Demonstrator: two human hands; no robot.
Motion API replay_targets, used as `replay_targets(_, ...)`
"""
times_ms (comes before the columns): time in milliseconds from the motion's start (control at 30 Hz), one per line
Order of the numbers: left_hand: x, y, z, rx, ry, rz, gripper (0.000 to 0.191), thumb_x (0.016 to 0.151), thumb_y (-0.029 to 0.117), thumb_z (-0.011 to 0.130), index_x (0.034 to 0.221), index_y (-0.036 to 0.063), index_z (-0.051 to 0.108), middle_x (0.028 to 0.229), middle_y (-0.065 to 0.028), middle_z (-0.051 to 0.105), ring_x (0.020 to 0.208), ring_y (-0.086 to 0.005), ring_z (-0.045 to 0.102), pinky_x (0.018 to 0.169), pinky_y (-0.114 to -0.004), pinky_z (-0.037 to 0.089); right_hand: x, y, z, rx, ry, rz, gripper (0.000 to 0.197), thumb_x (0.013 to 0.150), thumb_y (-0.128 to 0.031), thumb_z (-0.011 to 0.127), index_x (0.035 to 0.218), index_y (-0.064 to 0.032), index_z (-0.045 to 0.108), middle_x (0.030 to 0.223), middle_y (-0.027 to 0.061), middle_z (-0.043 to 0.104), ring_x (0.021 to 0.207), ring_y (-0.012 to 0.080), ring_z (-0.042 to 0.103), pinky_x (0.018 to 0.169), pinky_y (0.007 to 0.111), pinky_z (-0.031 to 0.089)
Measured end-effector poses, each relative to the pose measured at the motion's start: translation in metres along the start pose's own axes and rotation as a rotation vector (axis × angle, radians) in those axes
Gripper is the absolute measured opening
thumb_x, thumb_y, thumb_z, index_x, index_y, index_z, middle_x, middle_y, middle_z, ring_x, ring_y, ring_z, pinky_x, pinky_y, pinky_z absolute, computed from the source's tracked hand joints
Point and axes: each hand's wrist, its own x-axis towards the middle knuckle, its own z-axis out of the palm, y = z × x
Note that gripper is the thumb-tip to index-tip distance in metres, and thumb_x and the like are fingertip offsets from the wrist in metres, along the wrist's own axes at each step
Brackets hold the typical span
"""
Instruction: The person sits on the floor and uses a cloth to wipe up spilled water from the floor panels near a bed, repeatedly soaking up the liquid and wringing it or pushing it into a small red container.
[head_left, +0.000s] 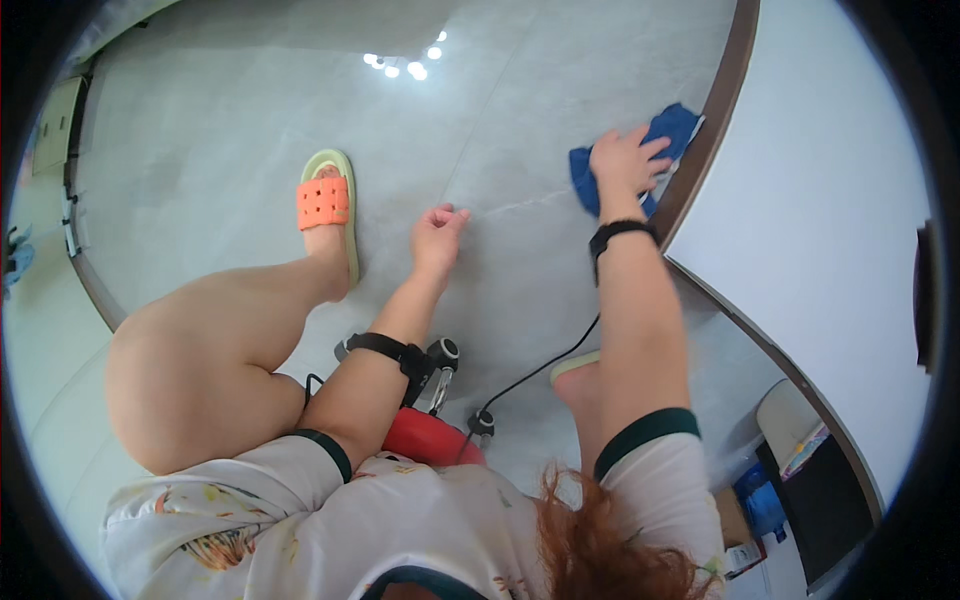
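My right hand (626, 161) rests with spread fingers on a blue cloth (583, 180), holding it down at the foot of a brown skirting board (694, 161). Part of the cloth is bunched past my fingertips, touching the board. A black band circles that wrist. Over the grey floor (510, 150), my left hand (439, 236) hangs with its fingers loosely curled in and the thumb near them. Nothing shows in it, and it is apart from the cloth. A black strap with a device sits on the left forearm.
Below me is a red seat (431, 439) with metal-and-black fittings (442, 356). A black cable (540, 364) runs beside it. My left foot wears an orange slipper (322, 202). At right stands a white panel (810, 187); a blue water jug (761, 499) is at lower right.
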Motion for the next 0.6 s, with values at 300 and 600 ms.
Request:
replay_targets(300, 0.000, -0.025, -0.005, -0.157, -0.062, -0.021, 0.019, 0.082, 0.021, 0.070, 0.079, 0.0072, 0.057, 0.134, -0.0175, 0.048, 0.117, -0.0223, 0.048, 0.098, -0.034, 0.035, -0.153, 0.050, 0.076, -0.131, -0.022, 0.010, 0.062, 0.090, -0.036, 0.046, 0.144, -0.0115, 0.028, 0.152, 0.0208, 0.010, 0.135, 0.0453, 0.019, 0.096, 0.056, 0.036)
replay_targets(600, 0.029, -0.073, -0.029, -0.528, 0.337, 0.269, 0.017, 0.081, 0.010, 0.070, 0.081, 0.0026, 0.055, 0.119, -0.0171, 0.058, 0.091, -0.0157, 0.058, 0.080, -0.028, 0.046, -0.283, 0.057, 0.151, -0.169, -0.087, -0.965, 0.061, 0.080, -0.024, 0.055, 0.137, -0.0084, 0.039, 0.148, 0.0194, 0.024, 0.132, 0.0420, 0.027, 0.095, 0.055, 0.036)
